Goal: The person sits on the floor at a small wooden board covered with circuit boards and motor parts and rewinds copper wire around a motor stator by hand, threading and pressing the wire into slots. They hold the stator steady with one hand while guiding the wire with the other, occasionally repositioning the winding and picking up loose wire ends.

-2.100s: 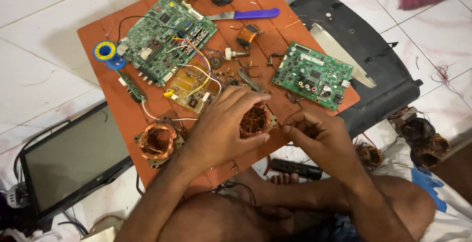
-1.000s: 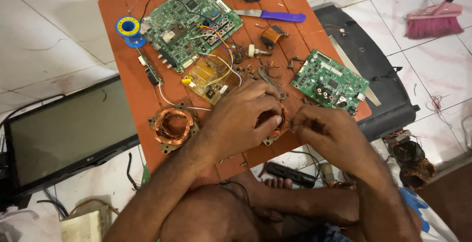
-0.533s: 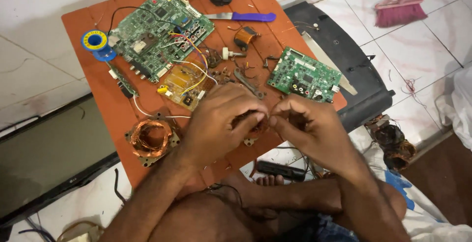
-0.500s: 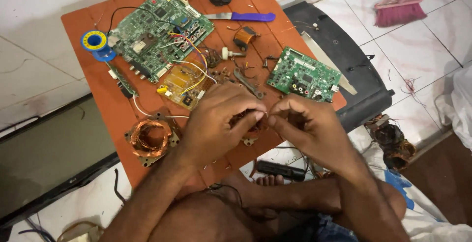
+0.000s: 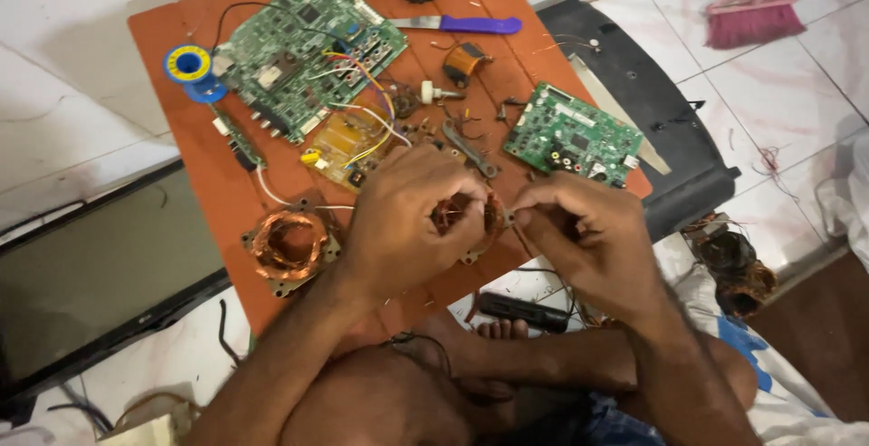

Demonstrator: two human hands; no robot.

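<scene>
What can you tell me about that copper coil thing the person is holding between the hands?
The copper coil is a ring of reddish-brown wire windings on a pale metal frame with corner tabs. It is held just above the orange board. The left hand wraps over most of it; the right hand pinches at its right edge. Much of it is hidden.

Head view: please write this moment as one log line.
left hand: grips copper coil | right hand: pinches at coil edge | second coil: on orange board
</scene>
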